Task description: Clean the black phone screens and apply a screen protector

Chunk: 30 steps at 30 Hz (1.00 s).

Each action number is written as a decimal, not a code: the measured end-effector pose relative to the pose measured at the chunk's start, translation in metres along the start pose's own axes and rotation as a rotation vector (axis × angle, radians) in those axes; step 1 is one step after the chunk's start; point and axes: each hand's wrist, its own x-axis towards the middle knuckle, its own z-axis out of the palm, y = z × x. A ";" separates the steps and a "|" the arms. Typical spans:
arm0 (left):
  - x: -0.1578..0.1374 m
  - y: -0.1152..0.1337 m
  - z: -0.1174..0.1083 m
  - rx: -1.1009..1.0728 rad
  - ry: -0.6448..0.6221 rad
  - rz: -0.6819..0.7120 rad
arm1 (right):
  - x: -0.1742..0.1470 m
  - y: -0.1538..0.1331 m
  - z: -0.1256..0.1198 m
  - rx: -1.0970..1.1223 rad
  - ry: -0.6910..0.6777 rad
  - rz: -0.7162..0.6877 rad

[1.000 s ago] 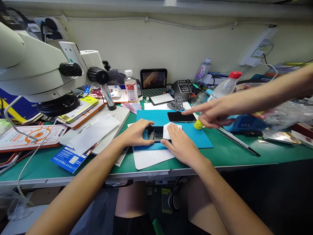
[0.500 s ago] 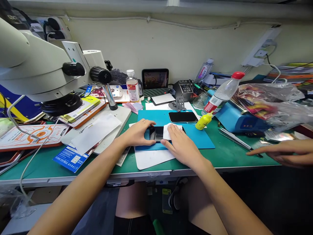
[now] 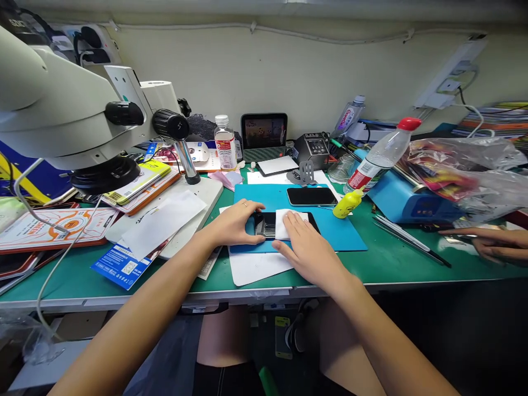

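Observation:
On the blue mat (image 3: 346, 236) lies a dark phone (image 3: 269, 224), flat, with pale streaks showing on its left part. My left hand (image 3: 237, 223) grips the phone's left end between thumb and fingers. A folded white wipe (image 3: 282, 224) covers the phone's middle, pressed down under the fingers of my right hand (image 3: 305, 245). The thumb of my right hand rests along the phone's near edge. A second phone (image 3: 311, 196) with a black screen lies behind, at the mat's far edge, with a yellow dropper bottle (image 3: 347, 204) to its right.
A microscope (image 3: 103, 132) looms at the left. White paper (image 3: 256, 269) sticks out under the mat. Tweezers (image 3: 412, 241), a tilted plastic bottle (image 3: 379, 159) and a blue device (image 3: 404, 195) are at the right. Another person's hand (image 3: 495, 242) reaches in there.
The other person's hand has moved right and back, away from the tweezers. My hands stay on the phone and wipe with hardly any shift. The view has turned slightly left.

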 end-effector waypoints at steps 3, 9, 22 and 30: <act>0.000 0.000 0.000 -0.001 0.002 0.006 | 0.015 -0.001 -0.002 -0.009 -0.014 0.010; 0.000 -0.002 0.001 0.002 -0.003 0.001 | -0.022 -0.007 0.004 -0.003 0.029 -0.022; -0.001 0.001 -0.003 -0.043 -0.023 -0.023 | 0.015 -0.014 0.000 0.001 -0.006 0.002; 0.002 -0.004 -0.002 0.010 0.027 -0.054 | -0.017 -0.020 0.005 -0.011 -0.007 -0.055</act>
